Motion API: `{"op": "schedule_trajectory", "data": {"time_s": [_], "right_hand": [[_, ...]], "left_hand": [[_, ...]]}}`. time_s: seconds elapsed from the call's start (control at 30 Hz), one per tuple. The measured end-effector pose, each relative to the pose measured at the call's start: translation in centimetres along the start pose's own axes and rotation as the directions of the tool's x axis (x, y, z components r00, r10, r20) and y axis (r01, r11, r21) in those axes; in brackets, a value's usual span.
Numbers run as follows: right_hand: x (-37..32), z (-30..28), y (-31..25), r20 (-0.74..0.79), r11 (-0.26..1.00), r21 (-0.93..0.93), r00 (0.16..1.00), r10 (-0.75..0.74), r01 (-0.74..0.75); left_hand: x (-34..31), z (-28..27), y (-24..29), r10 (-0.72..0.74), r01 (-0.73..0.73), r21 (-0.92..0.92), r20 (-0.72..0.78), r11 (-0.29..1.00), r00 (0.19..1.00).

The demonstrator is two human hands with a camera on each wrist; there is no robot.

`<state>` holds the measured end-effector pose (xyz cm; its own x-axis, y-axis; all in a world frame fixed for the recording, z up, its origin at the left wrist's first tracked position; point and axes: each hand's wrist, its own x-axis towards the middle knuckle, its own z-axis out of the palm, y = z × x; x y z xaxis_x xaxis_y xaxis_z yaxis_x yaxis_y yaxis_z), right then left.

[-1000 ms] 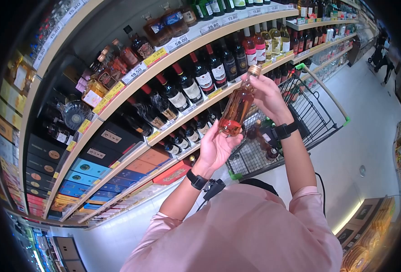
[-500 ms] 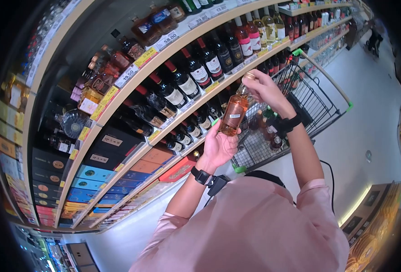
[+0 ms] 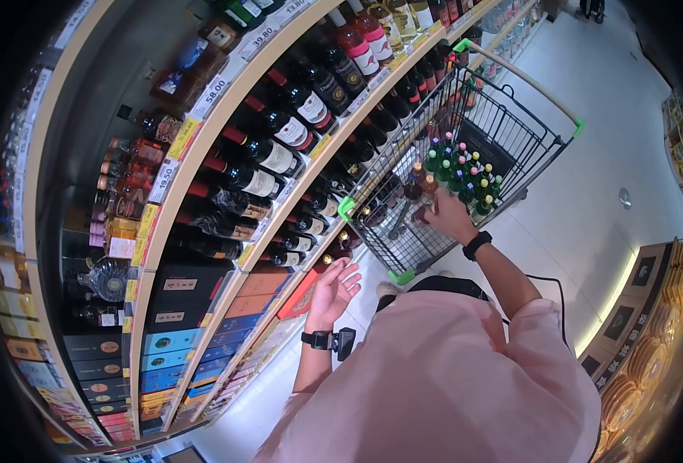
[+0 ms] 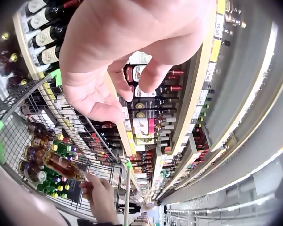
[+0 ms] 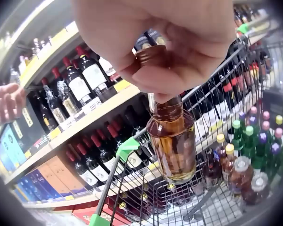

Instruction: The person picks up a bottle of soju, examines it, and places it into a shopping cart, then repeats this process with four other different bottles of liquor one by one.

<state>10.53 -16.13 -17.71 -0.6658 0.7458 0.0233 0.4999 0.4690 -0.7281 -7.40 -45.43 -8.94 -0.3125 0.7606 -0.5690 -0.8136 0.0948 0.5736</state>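
My right hand point(image 3: 451, 218) reaches over the shopping cart point(image 3: 434, 248). In the right wrist view its fingers and thumb pinch the neck of a liquor bottle point(image 5: 173, 148), just below the brown cap. This clear bottle of amber liquid hangs nearly upright over the cart's wire basket. Beside it in the cart stand several brown bottles point(image 5: 240, 174) and a cluster of green bottles point(image 3: 465, 174) with coloured caps. My left hand point(image 3: 333, 292) is held in the air near the lower shelves, palm up, fingers loosely bent, holding nothing.
Long shelves point(image 3: 225, 266) on the left carry wine bottles point(image 3: 264, 158), liquor bottles and boxes point(image 3: 168, 293). The cart's green-cornered frame stands close along them. Pale floor point(image 3: 588, 216) lies to the right, with a display of packaged goods point(image 3: 650, 363) at the lower right.
My right hand has carried the liquor bottle down and away from my body, over the cart. The left hand has let go of the bottle's base and moved left and down.
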Motion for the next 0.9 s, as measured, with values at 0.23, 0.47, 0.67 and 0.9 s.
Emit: {"op": "schedule_trajectory", "data": {"time_s": [0.23, 0.47, 0.67, 0.9], "right_hand": [[2.8, 7.9, 6.0, 0.091, 0.963, -0.099, 0.962, 0.258, -0.249], [5.9, 10.8, 7.2, 0.194, 0.862, -0.207, 0.845, 0.499, -0.462], [7.5, 16.4, 11.9, 0.142, 0.788, -0.073, 0.775, 0.615, -0.612], [9.3, 22.1, 16.3, 0.009, 0.715, -0.008, 0.715, 0.699, -0.699]], "left_hand": [[-1.4, -1.3, 0.8, 0.045, -0.060, -0.107, -0.134, 0.992, 0.990], [-2.6, -3.6, 2.4, 0.027, -0.060, -0.121, -0.262, 0.991, 0.965], [-2.7, -4.0, 4.5, 0.007, -0.057, -0.142, -0.330, 0.988, 0.944], [-3.4, -5.9, 5.5, -0.051, -0.028, -0.170, -0.446, 0.985, 0.893]]}}
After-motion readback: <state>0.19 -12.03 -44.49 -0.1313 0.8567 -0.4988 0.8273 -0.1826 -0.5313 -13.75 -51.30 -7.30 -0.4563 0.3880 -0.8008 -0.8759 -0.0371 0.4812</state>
